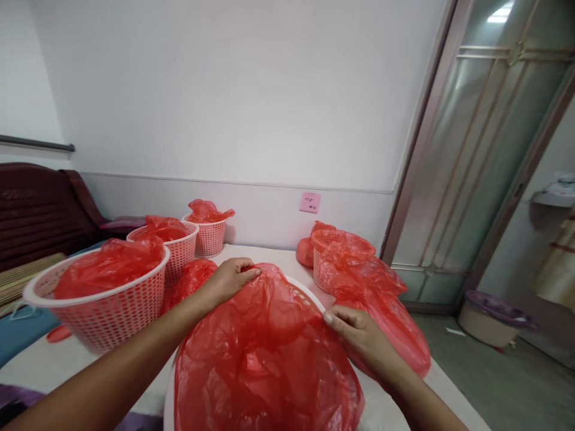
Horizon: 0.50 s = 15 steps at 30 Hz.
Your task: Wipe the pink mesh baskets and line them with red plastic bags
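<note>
A thin red plastic bag (pixel 269 359) is spread over a large pale basket right in front of me, covering most of it. Of that basket, the white rim (pixel 306 293) shows mainly at the far right side. My left hand (pixel 230 280) pinches the bag's far edge between thumb and fingers. On the right, my right hand (pixel 357 330) has thumb and fingers closed on the bag's edge beside the rim. The basket's inside is hidden under the film.
Pink-white perforated baskets with red bags in them stand left: a large one (pixel 121 302), a middle one (pixel 180 254) and a small one (pixel 211 236). A bagged basket (pixel 324 272) and a red bag heap (pixel 386 323) lie right. A pink note (pixel 309 202) marks the wall.
</note>
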Tool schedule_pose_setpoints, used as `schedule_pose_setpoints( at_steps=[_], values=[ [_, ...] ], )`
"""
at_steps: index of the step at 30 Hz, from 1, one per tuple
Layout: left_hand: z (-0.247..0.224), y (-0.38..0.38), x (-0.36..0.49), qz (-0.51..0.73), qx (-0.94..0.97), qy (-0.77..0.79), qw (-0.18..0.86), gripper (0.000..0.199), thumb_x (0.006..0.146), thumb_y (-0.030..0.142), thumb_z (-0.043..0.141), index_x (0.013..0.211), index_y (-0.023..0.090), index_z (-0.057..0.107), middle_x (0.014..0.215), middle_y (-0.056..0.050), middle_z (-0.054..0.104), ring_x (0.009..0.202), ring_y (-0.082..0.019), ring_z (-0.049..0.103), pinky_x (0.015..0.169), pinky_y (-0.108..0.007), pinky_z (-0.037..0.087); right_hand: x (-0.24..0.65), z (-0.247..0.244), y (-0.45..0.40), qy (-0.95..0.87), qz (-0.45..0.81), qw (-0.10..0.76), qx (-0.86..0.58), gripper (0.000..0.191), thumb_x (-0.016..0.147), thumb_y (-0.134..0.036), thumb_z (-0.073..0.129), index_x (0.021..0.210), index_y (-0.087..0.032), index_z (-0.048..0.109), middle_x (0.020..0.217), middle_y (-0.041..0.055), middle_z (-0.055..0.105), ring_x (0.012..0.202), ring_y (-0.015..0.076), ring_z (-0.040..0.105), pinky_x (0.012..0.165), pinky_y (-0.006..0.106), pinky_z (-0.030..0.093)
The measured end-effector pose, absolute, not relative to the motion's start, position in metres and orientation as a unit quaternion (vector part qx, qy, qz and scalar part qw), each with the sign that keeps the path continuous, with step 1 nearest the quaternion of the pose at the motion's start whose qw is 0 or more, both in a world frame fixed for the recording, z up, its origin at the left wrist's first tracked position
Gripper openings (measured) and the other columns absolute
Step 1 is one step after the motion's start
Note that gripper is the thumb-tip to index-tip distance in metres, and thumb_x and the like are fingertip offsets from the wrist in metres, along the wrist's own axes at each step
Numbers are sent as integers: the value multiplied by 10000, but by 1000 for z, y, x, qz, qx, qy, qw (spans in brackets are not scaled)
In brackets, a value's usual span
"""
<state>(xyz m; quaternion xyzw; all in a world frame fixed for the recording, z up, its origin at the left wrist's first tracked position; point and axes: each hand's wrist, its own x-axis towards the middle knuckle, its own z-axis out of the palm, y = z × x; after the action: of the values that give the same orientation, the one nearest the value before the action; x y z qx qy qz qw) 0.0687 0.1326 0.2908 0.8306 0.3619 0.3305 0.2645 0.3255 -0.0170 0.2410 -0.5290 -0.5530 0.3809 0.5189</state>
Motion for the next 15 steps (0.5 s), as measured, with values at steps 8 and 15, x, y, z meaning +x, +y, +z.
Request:
schedule_pose_setpoints(
  at_steps=[8, 15],
  values=[
    [290, 129, 66, 335, 828, 361, 269, 297, 824, 445, 513, 649, 205, 504, 631, 49, 461, 619, -139, 437, 578, -267, 311, 317, 258, -22, -527, 417, 537, -509, 329, 815, -533, 616, 844, -207, 653, 766, 14, 641, 695, 172, 586, 633, 283, 450],
    [289, 121, 72, 337, 833, 350, 262, 317, 836, 460, 520, 655, 200, 518, 627, 54, 463, 616, -131, 428, 572, -262, 301, 295, 269, -18, -488, 538, 482, -491, 309, 805, -497, 646, 853, -192, 659, 689, -27, 601, 527, 88, 481, 496, 201, 338]
  ],
)
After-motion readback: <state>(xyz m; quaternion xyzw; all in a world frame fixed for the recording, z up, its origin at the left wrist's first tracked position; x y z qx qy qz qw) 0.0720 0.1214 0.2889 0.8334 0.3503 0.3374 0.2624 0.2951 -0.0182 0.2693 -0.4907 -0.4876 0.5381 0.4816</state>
